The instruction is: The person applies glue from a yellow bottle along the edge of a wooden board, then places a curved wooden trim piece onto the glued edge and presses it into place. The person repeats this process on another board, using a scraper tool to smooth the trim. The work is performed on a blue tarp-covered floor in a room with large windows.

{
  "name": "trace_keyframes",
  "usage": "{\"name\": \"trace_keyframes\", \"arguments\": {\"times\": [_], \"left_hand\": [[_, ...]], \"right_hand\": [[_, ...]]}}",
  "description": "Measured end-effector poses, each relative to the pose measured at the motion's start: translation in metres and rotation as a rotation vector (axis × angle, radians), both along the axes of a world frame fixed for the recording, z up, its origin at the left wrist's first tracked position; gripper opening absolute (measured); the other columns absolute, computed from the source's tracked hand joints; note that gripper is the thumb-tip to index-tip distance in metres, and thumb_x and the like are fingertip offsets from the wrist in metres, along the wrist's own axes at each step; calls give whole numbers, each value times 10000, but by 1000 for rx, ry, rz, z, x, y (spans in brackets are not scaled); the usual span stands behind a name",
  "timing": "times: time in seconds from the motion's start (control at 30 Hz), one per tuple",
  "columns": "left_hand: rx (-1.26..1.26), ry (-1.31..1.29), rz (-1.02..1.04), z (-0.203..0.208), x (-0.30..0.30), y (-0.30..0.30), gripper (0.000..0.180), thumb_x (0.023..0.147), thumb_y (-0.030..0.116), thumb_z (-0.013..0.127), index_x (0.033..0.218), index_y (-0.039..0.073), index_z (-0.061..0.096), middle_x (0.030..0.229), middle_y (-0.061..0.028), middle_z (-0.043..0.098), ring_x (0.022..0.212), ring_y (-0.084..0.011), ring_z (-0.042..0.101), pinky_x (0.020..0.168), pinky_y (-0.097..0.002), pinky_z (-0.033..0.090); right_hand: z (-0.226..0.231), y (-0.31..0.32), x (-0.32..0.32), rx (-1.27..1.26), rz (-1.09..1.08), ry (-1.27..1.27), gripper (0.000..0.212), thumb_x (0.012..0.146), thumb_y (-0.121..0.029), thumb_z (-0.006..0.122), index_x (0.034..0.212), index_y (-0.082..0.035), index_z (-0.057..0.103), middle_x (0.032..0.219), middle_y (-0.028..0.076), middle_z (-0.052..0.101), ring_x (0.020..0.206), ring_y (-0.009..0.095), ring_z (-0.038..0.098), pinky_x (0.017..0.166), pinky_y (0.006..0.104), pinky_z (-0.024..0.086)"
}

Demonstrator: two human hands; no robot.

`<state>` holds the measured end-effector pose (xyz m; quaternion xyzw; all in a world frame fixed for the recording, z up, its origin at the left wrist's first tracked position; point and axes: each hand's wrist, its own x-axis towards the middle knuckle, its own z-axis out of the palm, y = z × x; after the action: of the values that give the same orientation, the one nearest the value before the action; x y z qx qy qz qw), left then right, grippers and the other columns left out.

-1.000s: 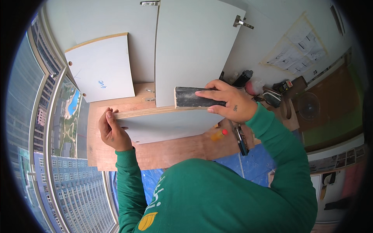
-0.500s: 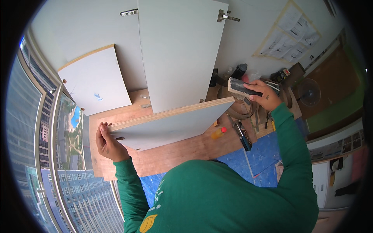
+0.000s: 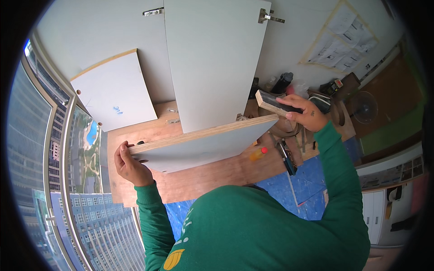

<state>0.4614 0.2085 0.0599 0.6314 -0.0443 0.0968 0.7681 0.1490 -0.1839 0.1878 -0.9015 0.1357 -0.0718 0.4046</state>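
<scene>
My left hand grips the left end of a pale grey cabinet panel, fingers wrapped over its corner. The panel stands on edge on the wooden worktop, tilted, with its bare plywood edge facing up. A dark round hole shows in its face by my left hand. My right hand is closed around a sanding block, a wooden block with a dark top. The block is held just above the panel's right end; whether it touches the edge, I cannot tell.
Behind stands a tall pale panel with a metal hinge. A smaller white panel leans at the left by the window. A red-capped bottle, hand tools and a black bottle are at the right. Blue sheeting covers the floor.
The sanding block has shifted slightly left and turned in my right hand. My left hand still holds the panel's end. The whole view has moved slightly.
</scene>
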Motion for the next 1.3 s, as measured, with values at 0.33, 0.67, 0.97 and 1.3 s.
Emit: {"name": "trace_keyframes", "arguments": {"times": [0.33, 0.67, 0.97, 1.3], "left_hand": [[33, -149, 91, -17, 6, 0, 254, 1089, 220, 591, 1100, -6, 706, 956, -52, 682, 808, -112, 609, 714, -252, 500], [-26, -83, -114, -31, -3, 6, 456, 967, 222, 779, 1321, -24, 629, 1002, -31, 693, 738, -36, 508, 648, -200, 416], [-24, -253, -294, -79, 3, 14, 609, 848, 234, 910, 1281, -16, 562, 1109, -106, 716, 999, -178, 705, 856, -329, 592], [82, -283, -221, -77, 11, 5, 635, 862, 153, 865, 1359, -37, 518, 1145, -115, 703, 930, -158, 719, 740, -285, 621]], "right_hand": [[5, -2, 8, 11, 10, 141, 500, 961, -91, 676, 1458, -45, 634, 1313, 97, 609, 1229, 194, 564, 1108, 327, 410], [4, 74, 60, -285, 147, 35, 563, 871, -20, 720, 1426, -97, 668, 1337, 158, 571, 1230, 307, 578, 1051, 384, 487], [-3, 144, 140, -464, 391, -115, 575, 862, -50, 761, 1425, -134, 675, 1290, 176, 576, 1173, 336, 577, 1034, 406, 486], [-35, 253, 281, -503, 572, -318, 475, 920, -255, 734, 1391, -199, 706, 1130, 147, 584, 1095, 320, 568, 954, 460, 496]]}}
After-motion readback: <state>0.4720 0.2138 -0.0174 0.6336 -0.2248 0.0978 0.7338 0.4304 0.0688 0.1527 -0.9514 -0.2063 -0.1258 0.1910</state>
